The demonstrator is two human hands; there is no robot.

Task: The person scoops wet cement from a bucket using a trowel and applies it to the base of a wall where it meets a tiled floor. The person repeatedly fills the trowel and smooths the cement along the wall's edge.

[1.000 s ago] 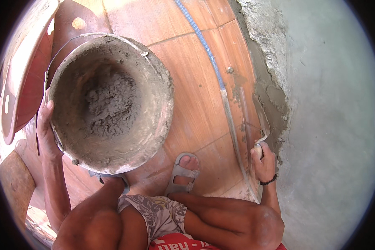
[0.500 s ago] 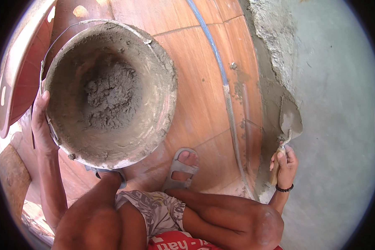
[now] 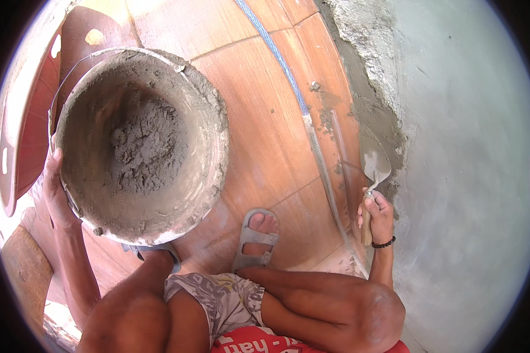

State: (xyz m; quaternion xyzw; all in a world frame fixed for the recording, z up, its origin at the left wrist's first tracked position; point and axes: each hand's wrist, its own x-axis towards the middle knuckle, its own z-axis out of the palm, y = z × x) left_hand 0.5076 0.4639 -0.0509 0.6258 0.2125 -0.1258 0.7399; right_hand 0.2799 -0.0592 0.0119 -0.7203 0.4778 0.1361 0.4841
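— Floor condition? 
— Brown wood-grain tiles (image 3: 265,117), joints visible, grey dust near the wall base.

— Anything lying on it? 
— A blue-and-white braided hose (image 3: 288,76) runs from the top edge down toward the wall foot. A clear tube (image 3: 341,147) lies just beside it.

— The wall? 
— Grey plastered wall (image 3: 471,176), smooth over most of its face; a rough patch of render (image 3: 365,35) at the top near the floor joint.

— Left side? 
— A red plastic chair (image 3: 23,147), partly out of view.

— Footwear? 
— A grey sandal (image 3: 254,238) on one foot, flat on the tiles.

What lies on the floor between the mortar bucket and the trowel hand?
In the head view, between bucket and right hand: brown floor tiles crossed by a blue hose.
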